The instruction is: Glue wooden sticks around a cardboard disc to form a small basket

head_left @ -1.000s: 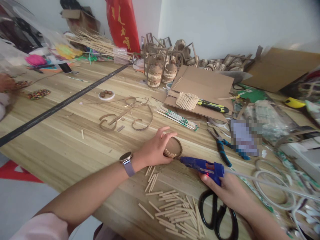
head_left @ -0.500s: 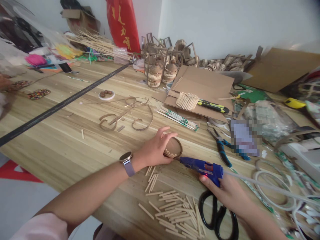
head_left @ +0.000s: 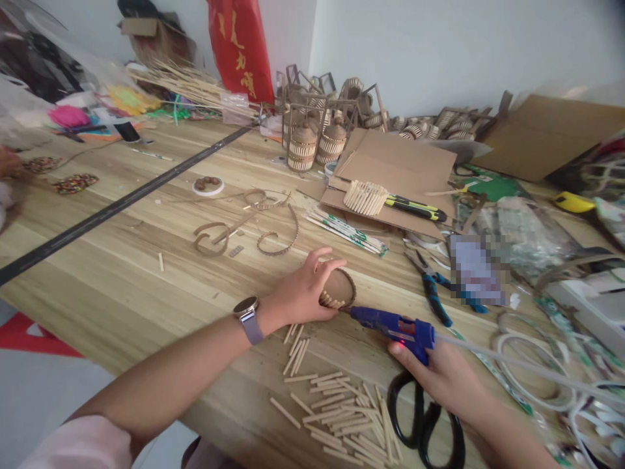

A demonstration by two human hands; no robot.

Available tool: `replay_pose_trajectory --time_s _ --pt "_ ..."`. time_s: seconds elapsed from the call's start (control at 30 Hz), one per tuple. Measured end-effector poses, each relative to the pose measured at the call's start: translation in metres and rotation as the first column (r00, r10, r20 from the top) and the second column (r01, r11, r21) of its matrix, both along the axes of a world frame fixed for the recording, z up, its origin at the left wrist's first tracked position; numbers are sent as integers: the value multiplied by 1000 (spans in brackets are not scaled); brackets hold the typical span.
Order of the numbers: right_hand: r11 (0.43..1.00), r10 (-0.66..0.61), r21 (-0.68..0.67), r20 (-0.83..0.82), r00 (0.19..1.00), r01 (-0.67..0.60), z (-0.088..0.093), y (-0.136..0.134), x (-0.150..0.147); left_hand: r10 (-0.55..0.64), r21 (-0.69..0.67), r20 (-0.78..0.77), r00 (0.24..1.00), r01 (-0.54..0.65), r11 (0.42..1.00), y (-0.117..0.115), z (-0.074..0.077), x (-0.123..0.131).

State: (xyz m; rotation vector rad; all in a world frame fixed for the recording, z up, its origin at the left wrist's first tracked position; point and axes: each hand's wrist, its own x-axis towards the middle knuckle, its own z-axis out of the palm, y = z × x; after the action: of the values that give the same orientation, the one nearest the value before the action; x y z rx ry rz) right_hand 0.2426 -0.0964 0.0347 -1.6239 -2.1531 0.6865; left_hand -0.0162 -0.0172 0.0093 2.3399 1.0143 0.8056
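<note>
My left hand [head_left: 315, 286] grips a small round cardboard base [head_left: 340, 286] by its left side, fingers curled over the rim. Short sticks stand along the near edge of that base, and a ridged strip runs round it. A blue hot glue gun [head_left: 393, 329] is held in my right hand [head_left: 442, 371], its red light lit and its nozzle at the base's lower right edge. From its back trails a long clear glue stick [head_left: 512, 368]. Loose short sticks [head_left: 342, 413] lie below both hands. Black-handled scissors [head_left: 424, 423] rest beside my right wrist.
Blue-handled pliers [head_left: 434, 290] and coils of white strip [head_left: 534, 368] lie to the right. Behind are cardboard sheets [head_left: 395, 156] with a utility knife [head_left: 415, 208], and finished stick lanterns [head_left: 301, 148]. Curled brown strips [head_left: 212, 240] lie left of centre. Another person's hand [head_left: 10, 161] shows at far left.
</note>
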Motion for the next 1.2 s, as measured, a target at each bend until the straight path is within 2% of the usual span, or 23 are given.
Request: replay_pose_trajectory --time_s 0.27,0.4,0.47,0.53,0.6,0.67,0.73,0.77,0.8,0.87,0.9,0.93,0.97,1.0,1.03,1.1,1.2 --pt "999 -41 -15 -2 999 41 2 -1 -1 -2 -3 -4 1000 2 1000 0 2 0" --pt "973 -227 9 -110 968 229 -1 6 5 -5 4 -20 1000 5 1000 0 2 0" --pt "944 -325 -124 -212 922 304 -3 11 6 -3 14 -20 1000 3 1000 0 2 0" --pt "909 -377 -322 -357 855 266 -5 18 3 -3 24 -13 1000 3 1000 0 2 0" --pt "866 -422 -463 -478 770 187 -3 24 -1 -4 35 -4 1000 4 999 -1 2 0" --pt "818 -485 -550 -505 714 167 1 29 -3 -10 46 2 1000 9 999 -1 1 0" --pt "784 -516 -588 -437 736 200 6 32 1 -7 48 6 1000 7 999 -1 1 0" --pt "794 -490 -562 -364 792 234 9 33 4 -7 44 6 1000 6 999 -1 1 0" --pt "831 -441 -482 -263 858 279 11 33 8 -3 38 5 1000 3 999 0 1 0" --pt "935 -326 -151 -2 945 322 17 29 11 5 21 2 1000 -5 1000 0 1 0" --pt "958 -287 56 118 951 282 20 25 9 5 15 1 1000 -5 1000 0 1 0" --pt "950 -246 244 197 949 196 23 20 4 1 13 0 1000 -1 1000 0 0 0" --pt "925 -182 371 242 953 82 26 15 -4 0 15 1 1000 0 1000 0 0 0" --pt "899 -69 435 253 965 -50 28 8 -16 -3 20 3 1000 3 1000 0 0 0" --pt "876 111 435 237 965 -208 30 1 -31 -6 24 6 1000 5 1000 0 0 0" --pt "818 358 394 220 907 -419 30 -14 -63 -2 24 13 1000 1 1000 -1 0 0" --pt "725 503 363 301 810 -585 21 -31 -107 10 23 12 1000 -11 1000 -1 0 0"
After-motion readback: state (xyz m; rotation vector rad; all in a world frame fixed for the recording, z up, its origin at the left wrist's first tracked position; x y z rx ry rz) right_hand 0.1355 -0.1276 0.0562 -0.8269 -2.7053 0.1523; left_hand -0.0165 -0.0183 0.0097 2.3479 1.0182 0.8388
